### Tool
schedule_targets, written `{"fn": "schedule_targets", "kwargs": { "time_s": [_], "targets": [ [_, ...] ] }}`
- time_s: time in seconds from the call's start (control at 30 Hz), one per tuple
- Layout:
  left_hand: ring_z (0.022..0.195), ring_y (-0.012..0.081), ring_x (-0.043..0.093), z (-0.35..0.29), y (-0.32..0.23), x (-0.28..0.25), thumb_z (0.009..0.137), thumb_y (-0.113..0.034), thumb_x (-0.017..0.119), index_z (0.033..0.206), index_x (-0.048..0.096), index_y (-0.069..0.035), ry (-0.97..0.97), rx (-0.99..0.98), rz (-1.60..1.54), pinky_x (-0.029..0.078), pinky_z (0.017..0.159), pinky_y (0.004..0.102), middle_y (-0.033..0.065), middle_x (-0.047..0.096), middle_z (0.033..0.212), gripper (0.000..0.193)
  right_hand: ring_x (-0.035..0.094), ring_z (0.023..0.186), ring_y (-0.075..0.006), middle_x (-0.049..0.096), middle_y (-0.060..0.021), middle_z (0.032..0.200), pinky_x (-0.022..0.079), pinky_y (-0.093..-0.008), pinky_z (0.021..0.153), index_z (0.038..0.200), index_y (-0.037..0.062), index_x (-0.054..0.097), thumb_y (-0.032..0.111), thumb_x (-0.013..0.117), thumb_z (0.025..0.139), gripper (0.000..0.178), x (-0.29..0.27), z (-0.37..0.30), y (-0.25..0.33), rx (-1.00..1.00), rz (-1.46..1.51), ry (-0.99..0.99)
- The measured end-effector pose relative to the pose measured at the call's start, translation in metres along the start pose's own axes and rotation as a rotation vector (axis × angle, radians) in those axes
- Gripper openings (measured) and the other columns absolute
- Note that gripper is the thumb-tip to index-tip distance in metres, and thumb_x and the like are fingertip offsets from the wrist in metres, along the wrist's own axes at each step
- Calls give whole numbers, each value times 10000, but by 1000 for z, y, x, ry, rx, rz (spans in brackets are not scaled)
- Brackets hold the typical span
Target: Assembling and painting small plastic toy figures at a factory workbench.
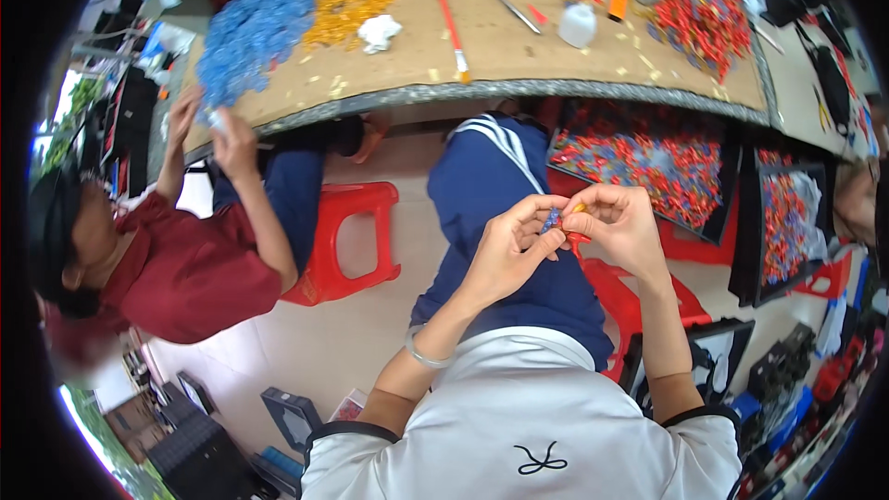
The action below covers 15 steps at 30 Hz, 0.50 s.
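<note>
Above my lap, my left hand and my right hand meet, fingertips nearly touching. Between my left thumb and fingers is a small blue and red plastic piece, partly covered by the fingers. My right hand pinches a small yellow and red part against it; whether the two are joined I cannot tell. Beyond my hands, under the table edge, a black tray is full of similar red and blue plastic pieces. On the tabletop at far right is a heap of red plastic pieces.
The table carries blue pieces, yellow pieces, a red-handled brush, a metal tool and a white bottle. A person in dark red works at left. Red stools stand around.
</note>
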<state>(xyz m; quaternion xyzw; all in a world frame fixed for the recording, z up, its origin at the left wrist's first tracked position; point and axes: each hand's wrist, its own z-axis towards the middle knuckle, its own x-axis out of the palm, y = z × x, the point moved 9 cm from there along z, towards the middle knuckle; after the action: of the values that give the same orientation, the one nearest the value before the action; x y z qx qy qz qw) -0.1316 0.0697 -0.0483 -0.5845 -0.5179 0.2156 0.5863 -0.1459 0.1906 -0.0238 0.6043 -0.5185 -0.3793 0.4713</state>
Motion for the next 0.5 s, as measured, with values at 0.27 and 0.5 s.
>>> {"fn": "schedule_targets", "kwargs": {
  "time_s": [0.27,0.5],
  "targets": [
    [836,213,653,-44,-31,-89,917,-51,469,1151,489,53,-365,140,-213,506,666,255,198,629,1048,256,643,629,-259,645,-175,682,483,-363,585,836,-52,645,167,646,822,220,64,160,80,-640,-664,-289],
    [914,256,661,-63,-32,-109,876,12,459,1127,496,56,-436,159,-353,532,736,279,213,628,1047,258,653,643,-304,630,-217,668,496,-398,609,741,-48,661,167,709,685,227,66,263,52,-269,-1009,-274]
  ]
}}
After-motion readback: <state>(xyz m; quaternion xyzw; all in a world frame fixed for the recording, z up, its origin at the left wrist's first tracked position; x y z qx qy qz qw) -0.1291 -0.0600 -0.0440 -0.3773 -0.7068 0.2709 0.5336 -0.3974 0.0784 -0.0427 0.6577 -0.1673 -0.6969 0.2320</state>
